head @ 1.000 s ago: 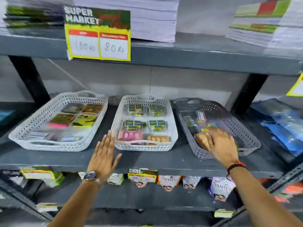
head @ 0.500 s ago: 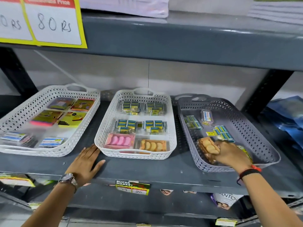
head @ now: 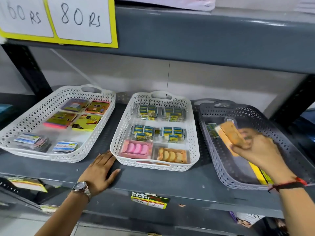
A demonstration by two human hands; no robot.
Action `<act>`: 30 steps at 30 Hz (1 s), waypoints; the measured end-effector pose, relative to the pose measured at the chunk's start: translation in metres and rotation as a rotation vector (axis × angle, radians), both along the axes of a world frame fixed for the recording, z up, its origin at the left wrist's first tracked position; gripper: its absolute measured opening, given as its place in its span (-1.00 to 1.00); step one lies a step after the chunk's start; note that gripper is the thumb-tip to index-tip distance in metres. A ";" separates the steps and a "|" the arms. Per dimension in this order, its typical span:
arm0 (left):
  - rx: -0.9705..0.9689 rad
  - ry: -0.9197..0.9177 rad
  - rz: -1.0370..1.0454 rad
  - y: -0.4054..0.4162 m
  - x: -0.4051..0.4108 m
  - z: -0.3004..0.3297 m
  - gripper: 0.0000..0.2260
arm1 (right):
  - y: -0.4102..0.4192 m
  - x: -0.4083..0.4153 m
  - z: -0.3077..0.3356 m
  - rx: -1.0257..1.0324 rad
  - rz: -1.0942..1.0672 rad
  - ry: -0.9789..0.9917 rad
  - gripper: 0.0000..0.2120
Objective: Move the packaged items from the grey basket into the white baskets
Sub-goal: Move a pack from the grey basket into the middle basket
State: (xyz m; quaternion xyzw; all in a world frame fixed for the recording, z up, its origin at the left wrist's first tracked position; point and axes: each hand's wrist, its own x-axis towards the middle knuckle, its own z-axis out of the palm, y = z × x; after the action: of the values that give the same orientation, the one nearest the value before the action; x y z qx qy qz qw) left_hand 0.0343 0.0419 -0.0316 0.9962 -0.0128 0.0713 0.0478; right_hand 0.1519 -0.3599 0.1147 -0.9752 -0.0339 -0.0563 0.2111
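Note:
Three baskets stand side by side on a grey shelf. The grey basket [head: 221, 160] is on the right, with a few small packs and a yellow pack [head: 259, 174] left in it. My right hand [head: 255, 149] is raised above it, shut on an orange packet [head: 230, 135] that is tilted and blurred. The middle white basket [head: 119, 133] holds rows of blue-and-yellow packs, a pink packet [head: 136, 149] and an orange packet [head: 172, 155] at its front. The left white basket [head: 34, 116] holds sticky-note pads and cards. My left hand [head: 100, 171] lies flat on the shelf, between the two white baskets.
The upper shelf's beam [head: 204, 40] hangs low over the baskets, with a yellow price sign [head: 68, 21] on it. A black upright [head: 293, 99] stands behind the grey basket. A small price label [head: 148, 200] sits on the shelf's front edge. More goods lie on the shelf below.
My right hand has lifted the orange packet out of the grey basket's bottom and tilted it. The view has moved closer. My left hand has stayed flat on the shelf.

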 end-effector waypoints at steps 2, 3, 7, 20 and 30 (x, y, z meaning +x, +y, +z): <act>-0.014 0.004 0.000 0.001 0.000 0.000 -0.29 | 0.021 0.001 0.013 0.050 0.205 -0.031 -0.51; -0.017 0.005 0.002 0.001 0.000 0.000 -0.30 | 0.034 0.000 0.017 0.046 0.309 -0.016 -0.48; -0.011 0.005 0.010 -0.002 -0.002 0.003 -0.31 | 0.082 0.007 0.003 -0.105 0.609 0.021 -0.41; -0.023 0.017 0.028 -0.002 -0.001 0.003 -0.28 | 0.109 0.014 -0.035 -0.353 0.712 0.232 -0.49; -0.080 0.001 0.045 -0.002 0.000 -0.001 -0.20 | 0.094 0.017 -0.028 -0.170 0.660 0.203 -0.53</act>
State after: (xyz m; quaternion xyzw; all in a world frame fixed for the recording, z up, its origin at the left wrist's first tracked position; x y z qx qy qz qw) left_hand 0.0347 0.0402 -0.0326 0.9936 0.0125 0.0722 0.0860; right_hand 0.1685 -0.2658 0.0865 -0.9264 -0.3308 0.1151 0.1384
